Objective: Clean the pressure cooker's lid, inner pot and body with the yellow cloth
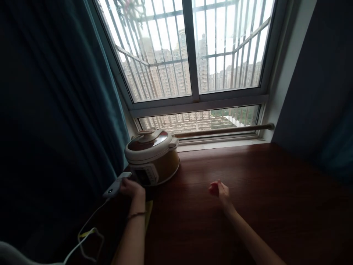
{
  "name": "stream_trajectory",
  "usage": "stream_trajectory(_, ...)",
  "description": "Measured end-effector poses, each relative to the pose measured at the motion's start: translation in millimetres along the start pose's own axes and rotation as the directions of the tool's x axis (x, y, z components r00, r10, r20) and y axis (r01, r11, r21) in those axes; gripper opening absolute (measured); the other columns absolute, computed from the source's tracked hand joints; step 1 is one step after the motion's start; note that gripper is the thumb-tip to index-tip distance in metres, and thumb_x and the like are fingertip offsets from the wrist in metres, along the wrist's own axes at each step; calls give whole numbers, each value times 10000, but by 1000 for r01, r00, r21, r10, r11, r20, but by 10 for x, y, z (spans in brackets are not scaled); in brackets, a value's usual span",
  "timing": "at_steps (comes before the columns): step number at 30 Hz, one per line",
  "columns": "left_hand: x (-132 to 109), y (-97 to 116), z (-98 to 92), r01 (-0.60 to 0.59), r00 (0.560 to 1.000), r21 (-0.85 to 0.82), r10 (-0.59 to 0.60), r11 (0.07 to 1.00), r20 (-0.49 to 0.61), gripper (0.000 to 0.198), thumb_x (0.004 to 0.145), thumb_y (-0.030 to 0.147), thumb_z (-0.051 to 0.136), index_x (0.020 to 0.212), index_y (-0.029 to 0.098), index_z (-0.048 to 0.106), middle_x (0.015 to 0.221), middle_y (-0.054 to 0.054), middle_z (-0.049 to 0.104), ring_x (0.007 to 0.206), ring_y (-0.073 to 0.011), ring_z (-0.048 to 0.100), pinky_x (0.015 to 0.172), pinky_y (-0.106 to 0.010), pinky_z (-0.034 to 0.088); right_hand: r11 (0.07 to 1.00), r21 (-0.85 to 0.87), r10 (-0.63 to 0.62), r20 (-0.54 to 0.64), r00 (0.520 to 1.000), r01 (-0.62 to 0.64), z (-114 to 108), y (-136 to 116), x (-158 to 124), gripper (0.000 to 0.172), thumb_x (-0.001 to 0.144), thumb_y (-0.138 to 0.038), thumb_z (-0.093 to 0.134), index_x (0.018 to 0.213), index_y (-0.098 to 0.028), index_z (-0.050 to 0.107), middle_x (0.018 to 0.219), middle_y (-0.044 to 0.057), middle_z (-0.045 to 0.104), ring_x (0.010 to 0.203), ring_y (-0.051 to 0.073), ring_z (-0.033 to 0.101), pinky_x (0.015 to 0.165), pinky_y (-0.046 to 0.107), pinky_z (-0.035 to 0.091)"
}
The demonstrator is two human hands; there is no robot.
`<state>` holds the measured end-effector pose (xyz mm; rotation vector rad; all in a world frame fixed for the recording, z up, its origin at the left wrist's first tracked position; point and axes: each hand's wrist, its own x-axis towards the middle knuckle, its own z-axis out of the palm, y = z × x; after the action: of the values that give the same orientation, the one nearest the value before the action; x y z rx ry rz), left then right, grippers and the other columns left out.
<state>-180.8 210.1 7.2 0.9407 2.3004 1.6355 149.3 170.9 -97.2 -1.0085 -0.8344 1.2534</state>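
My left hand is closed around a small white device with a white cable trailing down toward me; it sits just in front of a cream and brown pressure cooker on a dark wooden sill. My right hand hovers over the bare wood to the right of the cooker, fingers curled loosely inward; something reddish shows at its fingertips, too dark to name.
A dark teal curtain hangs at the left, right beside the cooker. A barred window fills the back, with a wooden rod lying along its base. A dark wall closes the right side.
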Motion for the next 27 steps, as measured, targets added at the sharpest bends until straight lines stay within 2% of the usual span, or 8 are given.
stream_trajectory(2,-655,-62,232,7,995,-144,7,990,100,600,884,467,-2,759,200,522,528,5,410,479,-139,435,468,-283,341,996,-70,-53,-75,996,47,-181,-25,-94,545,718,-710,449,640,-183,566,518,28,557,461,154,526,475,287,416)
stream_trajectory(4,-1331,-113,535,28,959,-283,55,959,280,480,835,574,201,722,231,517,535,-2,445,484,-147,471,460,-281,354,965,-220,-158,-62,986,140,-320,-35,-169,562,743,-715,396,568,-199,534,458,8,489,412,139,455,435,271,347)
stream_trajectory(7,-2138,-158,954,113,835,-446,158,888,528,441,746,644,385,771,245,568,716,-72,599,652,-180,595,563,-295,453,896,-372,-243,43,969,241,-427,-19,-222,594,770,-714,336,498,-210,492,418,-2,422,402,131,397,453,273,310)
stream_trajectory(9,-2444,-171,1121,179,735,-511,231,841,637,478,737,660,408,888,248,598,919,-115,642,842,-206,627,697,-321,489,890,-376,-236,103,966,257,-418,8,-229,620,780,-722,290,475,-211,466,409,-2,407,403,127,384,463,270,303)
stream_trajectory(12,-2611,-173,1168,256,581,-548,326,796,746,552,725,678,433,993,232,617,1004,-137,653,923,-243,627,796,-368,484,894,-353,-205,224,953,276,-312,74,-258,674,794,-729,192,444,-208,437,394,3,397,399,121,382,461,263,298)
stream_trajectory(19,-2598,-111,969,419,263,-513,441,749,858,486,772,584,454,844,167,691,859,-141,692,828,-282,651,780,-411,487,866,-376,-158,418,894,329,-166,231,-356,661,806,-704,235,409,-192,361,416,-8,342,425,99,321,475,261,227)
stream_trajectory(24,-2566,-95,993,357,184,-504,470,786,863,426,716,536,535,861,176,713,916,-137,691,902,-304,631,783,-388,484,865,-394,-117,444,888,311,-248,200,-329,635,789,-718,252,433,-197,326,431,-18,311,425,92,294,462,256,201)
stream_trajectory(27,-2557,-87,997,290,179,-513,481,808,858,425,745,512,496,878,176,720,930,-133,690,931,-303,620,794,-380,481,867,-399,-104,443,890,300,-269,162,-343,611,776,-717,307,480,-189,387,465,-11,363,455,98,337,468,246,236)
